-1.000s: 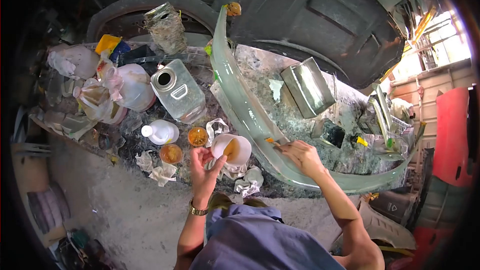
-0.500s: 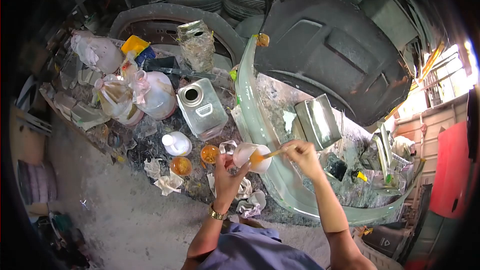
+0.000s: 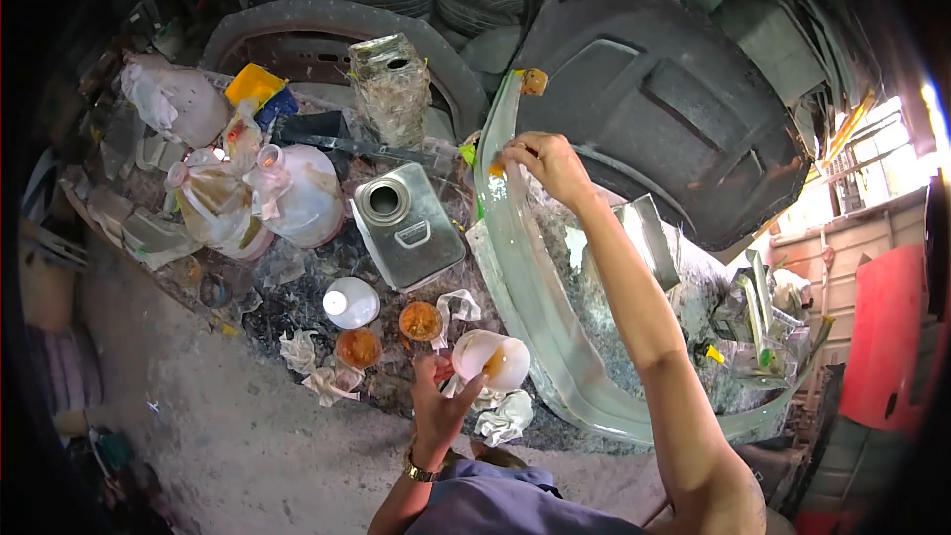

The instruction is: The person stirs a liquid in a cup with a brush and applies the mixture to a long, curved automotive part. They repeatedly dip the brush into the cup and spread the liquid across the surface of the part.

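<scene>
My left hand [image 3: 442, 406] is closed around a white plastic cup [image 3: 475, 349], tilted so its mouth faces me, with some amber liquid inside. My right hand [image 3: 551, 164] reaches far forward and grips a brush [image 3: 498, 168], of which only the orange end shows below my fingers. That end is at the upper arm of a long, curved, glossy pale-green car body strip [image 3: 525, 282]. To the left of the cup stand two small containers of orange stuff, one [image 3: 420, 320] beside the other [image 3: 358, 347]. A white bottle [image 3: 351, 303] is just behind them.
A metal can [image 3: 414, 228] and large plastic jugs [image 3: 309, 196] stand on the cluttered bench. Crumpled paper [image 3: 505, 418] lies near the front edge. A black car hood [image 3: 664, 99] leans at the back, and another metal tin [image 3: 649, 238] sits behind my right arm.
My right hand has moved the brush out of the cup, up and forward to the pale-green strip. The cup in my left hand has shifted slightly lower.
</scene>
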Available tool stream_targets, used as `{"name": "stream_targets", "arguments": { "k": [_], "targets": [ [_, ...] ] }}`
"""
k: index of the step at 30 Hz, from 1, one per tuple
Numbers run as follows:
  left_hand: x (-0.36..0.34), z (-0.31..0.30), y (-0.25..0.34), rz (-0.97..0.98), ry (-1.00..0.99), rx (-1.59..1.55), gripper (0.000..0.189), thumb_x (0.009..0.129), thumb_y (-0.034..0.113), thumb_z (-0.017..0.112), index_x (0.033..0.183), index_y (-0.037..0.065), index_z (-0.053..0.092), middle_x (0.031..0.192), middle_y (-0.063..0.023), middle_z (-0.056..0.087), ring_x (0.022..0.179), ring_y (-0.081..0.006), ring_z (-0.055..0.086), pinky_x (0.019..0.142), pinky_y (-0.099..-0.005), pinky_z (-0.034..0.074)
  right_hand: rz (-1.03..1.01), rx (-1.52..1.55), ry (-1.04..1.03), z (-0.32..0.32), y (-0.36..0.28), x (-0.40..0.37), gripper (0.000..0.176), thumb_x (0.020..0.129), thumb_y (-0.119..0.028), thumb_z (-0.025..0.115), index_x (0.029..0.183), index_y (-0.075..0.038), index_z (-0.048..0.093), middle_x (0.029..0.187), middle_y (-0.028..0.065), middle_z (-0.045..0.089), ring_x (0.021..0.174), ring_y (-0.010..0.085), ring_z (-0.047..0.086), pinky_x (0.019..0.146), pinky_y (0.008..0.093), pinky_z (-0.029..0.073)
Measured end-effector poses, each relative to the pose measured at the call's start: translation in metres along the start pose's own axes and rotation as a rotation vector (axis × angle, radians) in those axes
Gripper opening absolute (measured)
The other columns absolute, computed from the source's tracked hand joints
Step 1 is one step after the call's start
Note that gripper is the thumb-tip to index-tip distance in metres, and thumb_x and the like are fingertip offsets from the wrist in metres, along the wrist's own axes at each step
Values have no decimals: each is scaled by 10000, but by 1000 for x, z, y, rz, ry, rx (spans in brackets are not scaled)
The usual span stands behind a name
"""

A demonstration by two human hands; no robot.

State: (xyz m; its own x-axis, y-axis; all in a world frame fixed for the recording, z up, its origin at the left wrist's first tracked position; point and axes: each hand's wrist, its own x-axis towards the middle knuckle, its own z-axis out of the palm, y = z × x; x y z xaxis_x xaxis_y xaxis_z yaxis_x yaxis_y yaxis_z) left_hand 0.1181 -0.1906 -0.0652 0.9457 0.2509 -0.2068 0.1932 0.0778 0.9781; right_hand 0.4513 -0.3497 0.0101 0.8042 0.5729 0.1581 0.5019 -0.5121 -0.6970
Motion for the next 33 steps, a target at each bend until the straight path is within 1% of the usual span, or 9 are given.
{"name": "stream_targets", "arguments": {
  "k": [2, 9, 12, 14, 18, 23, 26, 29, 33],
  "targets": [
    [-2, -1, -1, -8, -37, 44, 515, 745, 66, 813, 1069, 32, 415, 1038, -95, 560, 933, -151, 588, 855, -306, 491, -148, -275, 162, 4, -8, -10, 172, 922, -166, 571, 947, -50, 695, 881, 116, 679, 806, 312, 650, 720, 398, 507],
    [2, 3, -7, -4, -41, -22, 521, 713, 177, 865, 1022, 18, 477, 974, -116, 603, 868, -193, 615, 811, -326, 513, -31, -460, -206, 24, -33, -151, 160, 881, -197, 631, 1012, -127, 691, 944, 84, 666, 885, 258, 647, 728, 378, 558],
    [6, 2, -7, -18, -132, 43, 518, 752, 35, 805, 1093, 23, 415, 1056, -110, 578, 961, -144, 581, 878, -309, 491, 13, -352, -283, 16, -45, -169, 147, 875, -211, 644, 979, -119, 695, 959, 86, 683, 874, 251, 662, 755, 375, 560],
    [10, 6, -2, 29, -59, 12, 521, 711, 180, 863, 1018, 21, 473, 971, -117, 613, 864, -195, 612, 808, -341, 515, 84, -294, -312, 7, -41, -146, 153, 898, -219, 625, 962, -99, 695, 944, 97, 692, 843, 265, 670, 755, 378, 552],
    [15, 8, 12, -52, -81, 96, 527, 702, 189, 869, 1006, 24, 472, 925, -129, 632, 860, -212, 637, 806, -332, 520, 54, -56, -347, 4, -5, -50, 166, 929, -126, 548, 954, -64, 700, 906, 118, 698, 792, 283, 674, 744, 375, 530],
    [16, 5, -3, 62, -72, 42, 528, 701, 209, 872, 998, 21, 479, 900, -123, 635, 824, -222, 649, 765, -333, 529, -51, -134, 69, -8, 0, 29, 178, 916, -138, 573, 913, -29, 714, 909, 132, 702, 797, 302, 672, 731, 377, 516],
    [16, 3, 0, 39, -72, 27, 519, 706, 205, 869, 998, 20, 483, 898, -118, 633, 821, -225, 648, 759, -337, 527, -66, -280, 121, 1, -10, 5, 182, 917, -160, 580, 968, -41, 708, 945, 133, 689, 829, 305, 673, 747, 384, 514],
    [13, 0, 7, -22, -86, 84, 512, 714, 195, 863, 1013, 22, 485, 914, -113, 623, 853, -208, 630, 799, -338, 511, -318, -444, -73, 23, 2, -57, 139, 893, -137, 605, 1017, -106, 660, 1016, 71, 664, 888, 275, 664, 741, 370, 576],
    [12, -3, -2, -36, -139, 49, 534, 723, 96, 845, 1066, 15, 444, 1081, -118, 579, 960, -156, 607, 868, -302, 511, -102, -315, -202, 36, -24, -142, 143, 889, -187, 630, 1005, -113, 666, 1020, 66, 668, 880, 258, 669, 718, 357, 579]
  ]
}}
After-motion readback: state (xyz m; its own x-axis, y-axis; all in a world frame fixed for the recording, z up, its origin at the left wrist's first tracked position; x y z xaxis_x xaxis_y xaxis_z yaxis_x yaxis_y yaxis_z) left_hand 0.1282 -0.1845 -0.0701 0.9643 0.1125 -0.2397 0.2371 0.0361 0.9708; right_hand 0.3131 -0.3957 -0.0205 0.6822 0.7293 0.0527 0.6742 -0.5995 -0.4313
